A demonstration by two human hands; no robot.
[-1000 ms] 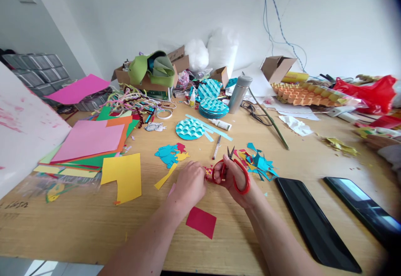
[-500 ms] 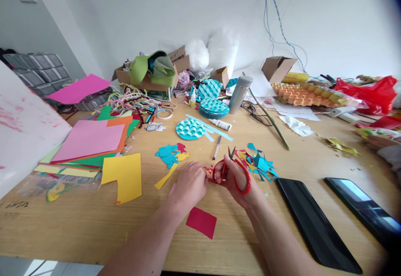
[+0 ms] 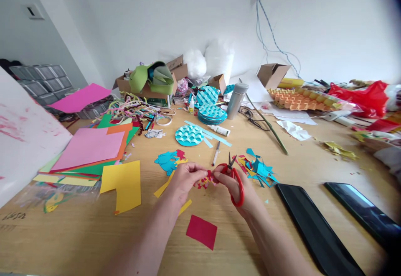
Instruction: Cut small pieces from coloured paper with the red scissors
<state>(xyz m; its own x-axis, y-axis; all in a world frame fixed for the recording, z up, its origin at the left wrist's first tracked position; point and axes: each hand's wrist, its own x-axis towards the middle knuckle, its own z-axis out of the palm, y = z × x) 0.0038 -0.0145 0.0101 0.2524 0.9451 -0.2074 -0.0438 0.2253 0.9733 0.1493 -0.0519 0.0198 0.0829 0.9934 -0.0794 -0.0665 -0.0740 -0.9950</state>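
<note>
Two bare hands meeting over the middle of a cluttered wooden table (image 3: 78, 234). Pinched at the fingertips of the left hand (image 3: 183, 180): a small red-and-yellow paper piece (image 3: 203, 180), held just above the tabletop, between both hands. Wrapped around red-handled scissors (image 3: 237, 186): the right hand (image 3: 230, 184), fingers threaded through the loops, short dark blades pointing up and away, clear of the paper. Fingertips of that same hand touching the piece's right edge as well.

Judged from the grips: a pause for turning or checking the cut-out rather than a snip in progress. Called for next, by that reading: a firm pinch from the left, a swing of the blades down and round to the piece's edge, and short, careful bites on something so small and so close to the fingers. Impossible to tell whether the blades are parted.

Near the hands: a red square (image 3: 202, 231) just in front, a yellow strip (image 3: 184, 206) beside it, a blue fish cut-out (image 3: 167, 161) to the left, a heap of blue and yellow scraps (image 3: 258, 168) to the right. Further left, a notched yellow sheet (image 3: 122, 184) and a stack of coloured paper (image 3: 89, 146); to the right, two dark slabs (image 3: 313, 221).
</note>
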